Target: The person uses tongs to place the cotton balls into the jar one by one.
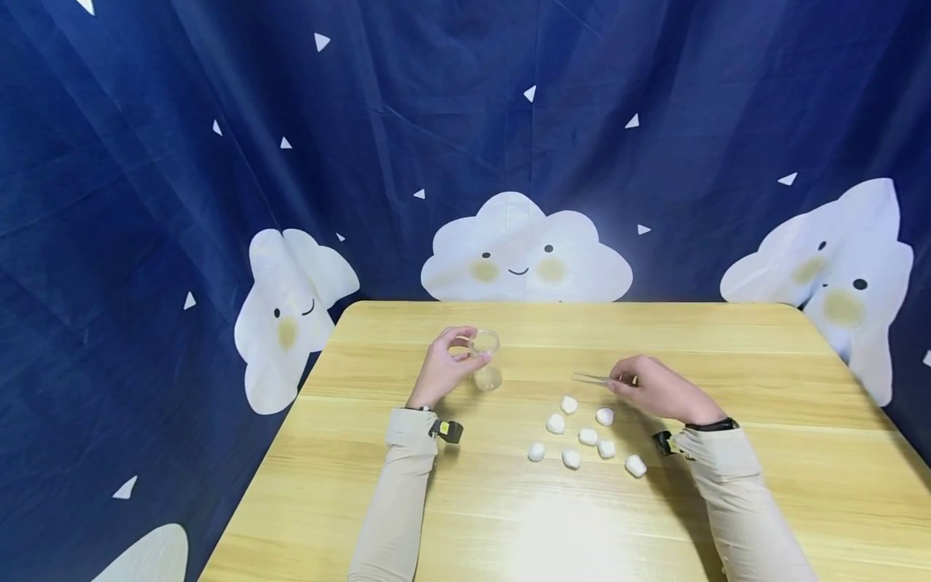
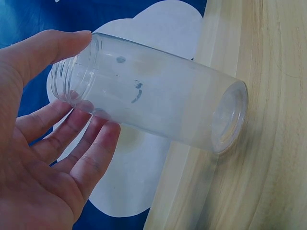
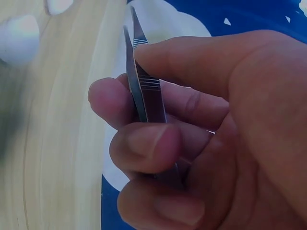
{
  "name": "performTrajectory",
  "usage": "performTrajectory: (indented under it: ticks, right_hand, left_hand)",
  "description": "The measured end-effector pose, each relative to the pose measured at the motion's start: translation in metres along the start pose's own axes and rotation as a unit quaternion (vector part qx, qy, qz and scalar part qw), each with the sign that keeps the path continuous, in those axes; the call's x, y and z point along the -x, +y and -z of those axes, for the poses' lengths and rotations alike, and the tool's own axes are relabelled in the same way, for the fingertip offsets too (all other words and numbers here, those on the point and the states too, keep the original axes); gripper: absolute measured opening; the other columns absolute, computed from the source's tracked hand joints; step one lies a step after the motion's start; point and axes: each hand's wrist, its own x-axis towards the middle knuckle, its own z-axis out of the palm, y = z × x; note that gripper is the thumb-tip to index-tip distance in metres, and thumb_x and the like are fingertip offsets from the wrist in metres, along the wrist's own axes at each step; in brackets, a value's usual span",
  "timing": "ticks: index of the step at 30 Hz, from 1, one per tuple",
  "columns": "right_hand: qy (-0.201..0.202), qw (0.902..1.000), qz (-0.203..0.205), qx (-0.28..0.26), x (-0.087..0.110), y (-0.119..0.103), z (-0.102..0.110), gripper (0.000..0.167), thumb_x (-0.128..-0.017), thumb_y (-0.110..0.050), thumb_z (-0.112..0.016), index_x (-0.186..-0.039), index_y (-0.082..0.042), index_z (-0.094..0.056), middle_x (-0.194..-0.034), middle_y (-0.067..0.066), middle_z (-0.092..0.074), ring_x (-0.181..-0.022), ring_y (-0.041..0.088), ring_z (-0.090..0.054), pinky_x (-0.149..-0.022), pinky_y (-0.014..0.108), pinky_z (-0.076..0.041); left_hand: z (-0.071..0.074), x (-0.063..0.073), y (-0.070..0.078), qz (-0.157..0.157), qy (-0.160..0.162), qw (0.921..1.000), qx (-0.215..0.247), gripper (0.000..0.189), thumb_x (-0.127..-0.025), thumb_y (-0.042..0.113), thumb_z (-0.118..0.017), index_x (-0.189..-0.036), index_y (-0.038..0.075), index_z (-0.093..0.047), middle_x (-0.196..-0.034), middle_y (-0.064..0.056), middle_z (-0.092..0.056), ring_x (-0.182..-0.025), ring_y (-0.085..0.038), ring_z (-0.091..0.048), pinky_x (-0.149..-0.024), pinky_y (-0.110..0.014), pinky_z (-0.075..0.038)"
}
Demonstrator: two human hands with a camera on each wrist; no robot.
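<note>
My left hand [image 1: 445,368] grips a clear jar [image 2: 158,91] around its threaded neck, thumb on one side and fingers on the other. The jar stands upright on the table with no lid on it, and nothing shows inside. In my right hand [image 1: 665,391] is a pair of metal tweezers [image 3: 149,98], held between thumb and fingers. Their tips are slightly apart with nothing between them, and in the head view they point left toward the jar. Several small white cotton balls [image 1: 587,436] lie loose on the table, nearer to me than the tweezers.
The wooden table [image 1: 349,485] has its back edge against a dark blue curtain [image 1: 465,105] printed with clouds and small triangles. A bright glare spot lies on the tabletop near the front. Both wrists carry small black cameras.
</note>
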Motion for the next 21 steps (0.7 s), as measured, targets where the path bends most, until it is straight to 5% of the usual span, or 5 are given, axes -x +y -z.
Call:
performTrajectory:
  ticks: [21]
  right_hand:
    - [-0.036,0.9990,0.025,-0.011,-0.0047,0.0007,-0.0076,0.009,-0.096,-0.006,-0.068,-0.090,-0.003,-0.075,-0.080,0.001,-0.070,-0.068,0.002,-0.052,-0.060,0.020,-0.047]
  left_hand:
    - [0.0005,0.0003,-0.0008,0.002,0.000,1.0000,0.003,0.057,-0.082,0.023,-0.089,-0.133,0.012,-0.065,-0.133,-0.005,-0.063,-0.123,-0.026,-0.060,-0.104,-0.036,-0.061]
